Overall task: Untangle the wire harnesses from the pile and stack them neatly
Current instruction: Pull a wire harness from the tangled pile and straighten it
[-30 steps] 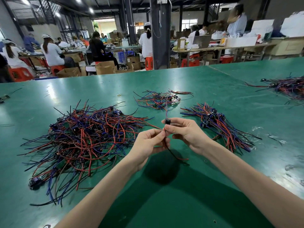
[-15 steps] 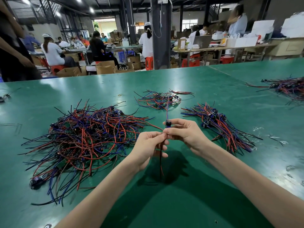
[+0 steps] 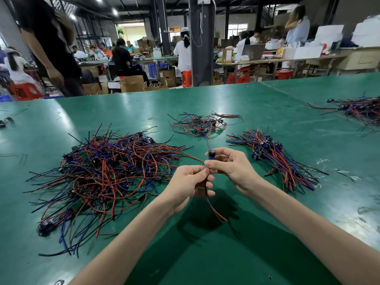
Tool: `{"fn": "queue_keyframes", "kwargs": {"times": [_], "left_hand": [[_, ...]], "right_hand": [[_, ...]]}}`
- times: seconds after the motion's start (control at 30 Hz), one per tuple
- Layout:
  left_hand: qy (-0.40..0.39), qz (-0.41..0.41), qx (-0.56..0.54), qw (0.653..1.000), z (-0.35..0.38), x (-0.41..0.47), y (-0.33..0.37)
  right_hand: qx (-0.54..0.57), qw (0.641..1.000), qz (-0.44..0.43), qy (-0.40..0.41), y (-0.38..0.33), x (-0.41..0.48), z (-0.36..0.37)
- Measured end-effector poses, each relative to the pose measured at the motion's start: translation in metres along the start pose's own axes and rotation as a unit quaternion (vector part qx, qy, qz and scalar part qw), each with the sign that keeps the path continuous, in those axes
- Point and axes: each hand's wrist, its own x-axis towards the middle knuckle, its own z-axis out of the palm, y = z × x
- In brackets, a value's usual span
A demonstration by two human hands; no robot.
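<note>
At our left the tangled pile sprawls on the green tabletop. Our left hand pinches one wire harness by its wires, our right hand pinches its connector, held above the tabletop; the sorted stack lies right.

Factory assy floor: green worktable w/ wire pile, workers on red stools, cardboard boxes (strip lights overhead).

The left hand and right hand were bare; the left forearm and right forearm were uncovered to the frame's edge.
</note>
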Motion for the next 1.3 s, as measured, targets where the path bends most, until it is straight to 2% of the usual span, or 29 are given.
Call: {"fn": "queue_keyframes", "kwargs": {"times": [0.17,0.47,0.67,1.03,1.3], "left_hand": [[-0.015,-0.026,-0.022,0.999,0.000,0.001,-0.004],[0.002,-0.052,-0.010,0.999,-0.005,0.005,-0.007],[0.019,-0.062,-0.003,0.998,-0.002,0.007,-0.008],[0.075,-0.070,0.040,0.994,0.000,0.007,-0.010],[0.095,-0.071,-0.009,0.993,0.002,0.007,-0.008]], "right_hand": [[-0.065,0.998,-0.020,0.015,0.002,0.003,-0.004],[-0.173,0.982,-0.068,-0.034,0.009,0.006,-0.006],[-0.163,0.983,-0.047,-0.073,0.012,0.007,-0.009],[-0.202,0.976,-0.068,-0.040,0.018,0.009,-0.013],[-0.206,0.974,-0.088,-0.020,0.012,0.007,-0.010]]}}
